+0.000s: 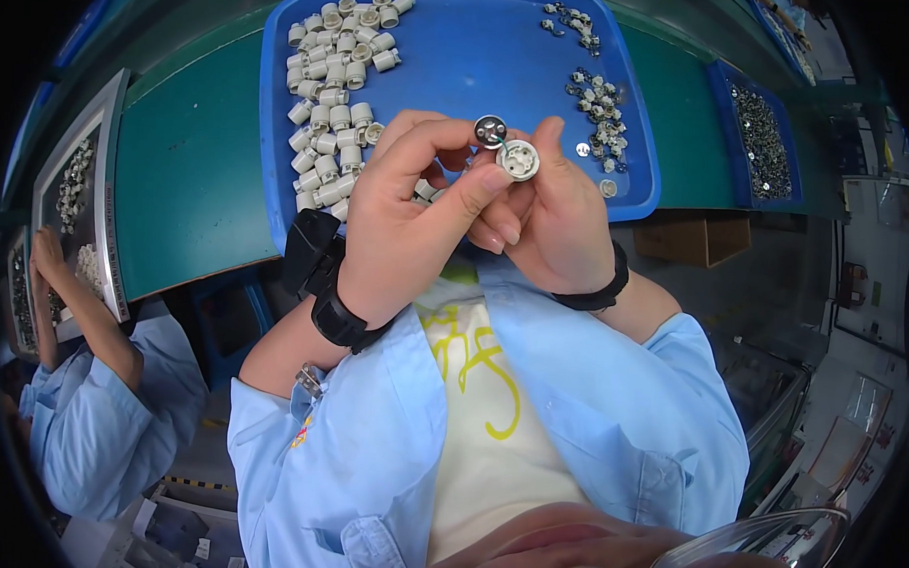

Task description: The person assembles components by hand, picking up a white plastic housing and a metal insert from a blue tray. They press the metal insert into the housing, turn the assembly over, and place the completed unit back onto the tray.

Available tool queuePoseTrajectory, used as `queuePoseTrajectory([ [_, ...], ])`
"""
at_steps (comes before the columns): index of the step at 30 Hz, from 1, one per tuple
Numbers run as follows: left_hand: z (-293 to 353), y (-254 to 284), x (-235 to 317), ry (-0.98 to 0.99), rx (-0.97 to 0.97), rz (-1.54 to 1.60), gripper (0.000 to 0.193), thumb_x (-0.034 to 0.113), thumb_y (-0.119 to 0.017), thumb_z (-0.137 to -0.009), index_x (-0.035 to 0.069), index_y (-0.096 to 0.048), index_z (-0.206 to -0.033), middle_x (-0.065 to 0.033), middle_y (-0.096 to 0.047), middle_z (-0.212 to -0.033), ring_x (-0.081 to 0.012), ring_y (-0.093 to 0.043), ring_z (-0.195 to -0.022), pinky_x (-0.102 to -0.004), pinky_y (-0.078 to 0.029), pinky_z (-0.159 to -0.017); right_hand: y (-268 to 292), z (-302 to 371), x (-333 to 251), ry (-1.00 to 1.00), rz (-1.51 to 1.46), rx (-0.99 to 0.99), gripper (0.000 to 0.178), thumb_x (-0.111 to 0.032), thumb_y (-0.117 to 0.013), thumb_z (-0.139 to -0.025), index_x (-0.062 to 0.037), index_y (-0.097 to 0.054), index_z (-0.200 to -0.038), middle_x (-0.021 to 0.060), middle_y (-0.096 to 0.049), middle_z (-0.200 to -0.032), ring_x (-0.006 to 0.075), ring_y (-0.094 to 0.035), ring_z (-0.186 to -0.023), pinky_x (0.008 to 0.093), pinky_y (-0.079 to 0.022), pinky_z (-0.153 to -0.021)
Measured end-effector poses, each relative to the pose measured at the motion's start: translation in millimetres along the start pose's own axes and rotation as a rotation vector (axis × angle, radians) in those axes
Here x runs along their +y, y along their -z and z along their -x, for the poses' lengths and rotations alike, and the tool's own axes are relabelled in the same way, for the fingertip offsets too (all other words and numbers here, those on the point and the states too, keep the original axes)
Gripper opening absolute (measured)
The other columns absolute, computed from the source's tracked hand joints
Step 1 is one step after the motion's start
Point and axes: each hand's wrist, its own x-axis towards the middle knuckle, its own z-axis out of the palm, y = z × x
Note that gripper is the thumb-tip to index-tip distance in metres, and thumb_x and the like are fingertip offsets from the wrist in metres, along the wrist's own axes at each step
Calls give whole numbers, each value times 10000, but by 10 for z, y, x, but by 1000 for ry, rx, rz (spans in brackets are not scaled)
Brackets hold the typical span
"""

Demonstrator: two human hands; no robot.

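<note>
Both my hands meet in front of my chest, over the near edge of a blue tray (463, 54). Fingers of my right hand (569, 226) curl round a white ceramic lamp socket (520, 162), its open round face turned up and the thumb raised beside it. My left hand (402, 217) is closed, with its index fingertip at a small round metal disc (490, 131) and its thumb against the socket's rim. The disc sits just above and left of the socket, and a thin greenish line shows between them. The left hand's other fingertips are partly hidden.
Many white sockets (337, 75) lie along the tray's left side; small metal-and-white inserts (603, 109) lie along its right. A blue bin of metal parts (758, 134) stands farther right, a cardboard box (692, 238) below. At left, a co-worker (120, 403) reaches into a framed tray (107, 192).
</note>
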Motion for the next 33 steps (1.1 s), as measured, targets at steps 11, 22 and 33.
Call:
queuePoseTrajectory([
  [11, -4, 30, -3, -74, 2, -27, 200, 86, -613, -774, 7, -582, -955, -51, -500, -893, -95, -485, -737, -200, -418, -633, 27, -9, 34, 10, 17, -52, 517, -478, -169, -901, -63, -476, -930, 10, -412, -576, 116, -366, -518, 235, -345, -516],
  [22, 29, 25, -16, -2, 12, -13, 230, 101, -641, -744, 28, -592, -956, -51, -469, -951, -112, -486, -744, -219, -412, -655, 45, -14, 41, 109, 81, -11, 424, -415, -258, -913, -53, -452, -1019, 15, -485, -737, 108, -464, -632, 234, -387, -563],
  [33, 42, 74, -10, 12, -40, 29, 235, 101, -596, -784, 23, -583, -1005, -65, -460, -959, -115, -493, -757, -218, -417, -668, 151, -11, 83, 77, 180, -69, 391, -384, -330, -907, -29, -469, -993, 36, -520, -842, 110, -494, -685, 234, -409, -632],
])
